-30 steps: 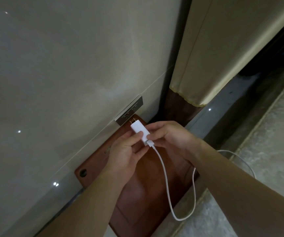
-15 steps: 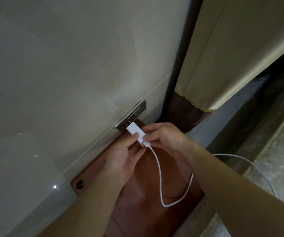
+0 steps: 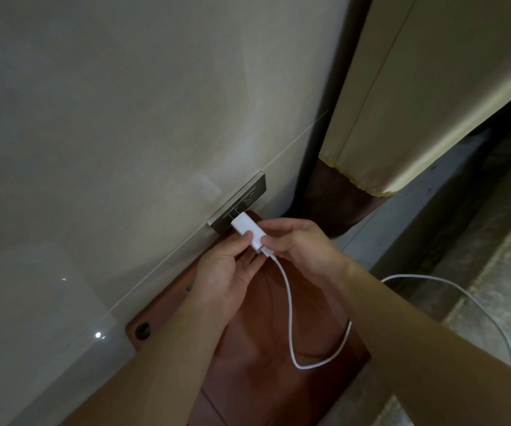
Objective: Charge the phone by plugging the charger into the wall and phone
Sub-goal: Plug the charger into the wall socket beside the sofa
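At the wall socket point(image 3: 238, 203), both hands, left point(image 3: 228, 265) and right point(image 3: 300, 245), pinching the charger point(image 3: 247, 231)

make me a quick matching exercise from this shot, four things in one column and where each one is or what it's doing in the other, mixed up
Things:
1. charger
2. cable
3. wall socket
4. curtain

States:
A. hangs at the upper right, beside the wall
B. held in both hands, prongs at the socket
C. loops down from the charger, then runs off to the right
D. metal plate low on the wall

Pairs: 1-B, 2-C, 3-D, 4-A
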`<state>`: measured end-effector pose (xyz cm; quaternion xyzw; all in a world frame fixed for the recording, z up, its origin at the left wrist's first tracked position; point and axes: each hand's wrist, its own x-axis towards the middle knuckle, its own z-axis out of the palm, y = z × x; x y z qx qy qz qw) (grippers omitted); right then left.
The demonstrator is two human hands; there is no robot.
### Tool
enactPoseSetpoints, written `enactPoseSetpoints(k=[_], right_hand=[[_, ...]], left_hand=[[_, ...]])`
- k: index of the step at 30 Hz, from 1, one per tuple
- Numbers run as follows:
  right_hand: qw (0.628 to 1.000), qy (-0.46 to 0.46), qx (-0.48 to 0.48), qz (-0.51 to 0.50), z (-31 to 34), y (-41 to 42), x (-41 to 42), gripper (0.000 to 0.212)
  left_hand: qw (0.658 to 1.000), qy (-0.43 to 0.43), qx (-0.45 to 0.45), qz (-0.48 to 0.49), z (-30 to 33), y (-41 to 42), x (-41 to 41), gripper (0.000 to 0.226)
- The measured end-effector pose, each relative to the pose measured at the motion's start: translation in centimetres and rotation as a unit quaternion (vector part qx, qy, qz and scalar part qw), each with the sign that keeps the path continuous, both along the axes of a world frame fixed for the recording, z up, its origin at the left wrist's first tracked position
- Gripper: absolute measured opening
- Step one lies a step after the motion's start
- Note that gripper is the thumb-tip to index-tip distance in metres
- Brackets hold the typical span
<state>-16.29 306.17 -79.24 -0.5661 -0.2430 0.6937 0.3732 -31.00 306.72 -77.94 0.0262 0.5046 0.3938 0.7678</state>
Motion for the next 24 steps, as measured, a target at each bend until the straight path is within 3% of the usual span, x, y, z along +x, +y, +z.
enactPoseSetpoints(k=[8,15,24], right_hand=[[0.999,-0.018,0.029,-0.008,-0.2,-0.2,0.0,0.036],[0.998,-0.003,0.045,-0.033,-0.2,-0.8,-0.1,0.033],[0.997,-0.011,0.057,-0.044,0.4,-1.2,-0.4,0.033]], left_hand=[[0.999,-0.018,-0.016,0.034,0.0,0.3,0.1,0.051],[0.998,-0.013,-0.02,0.059,-0.7,0.3,0.5,0.041],[0.999,0.001,-0.019,0.042,-0.3,0.4,0.3,0.045]])
